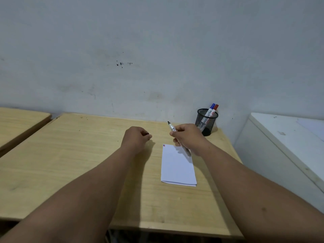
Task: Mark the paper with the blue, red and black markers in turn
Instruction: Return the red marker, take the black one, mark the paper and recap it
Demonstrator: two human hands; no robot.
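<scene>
The right hand (188, 137) is gripping the uncapped black marker (171, 128), its tip pointing toward eleven o'clock, above the far edge of the paper (177, 167). The paper is lying on the wooden table (70, 155), reaching toward six o'clock from that hand, with small blue and red marks (164, 145) showing at its far left corner. The left hand (137, 138) is curling closed around a small dark piece, at nine o'clock from the right hand. At one o'clock, the mesh pen cup (206, 121) is holding the blue marker (211, 109) and red marker (214, 109).
</scene>
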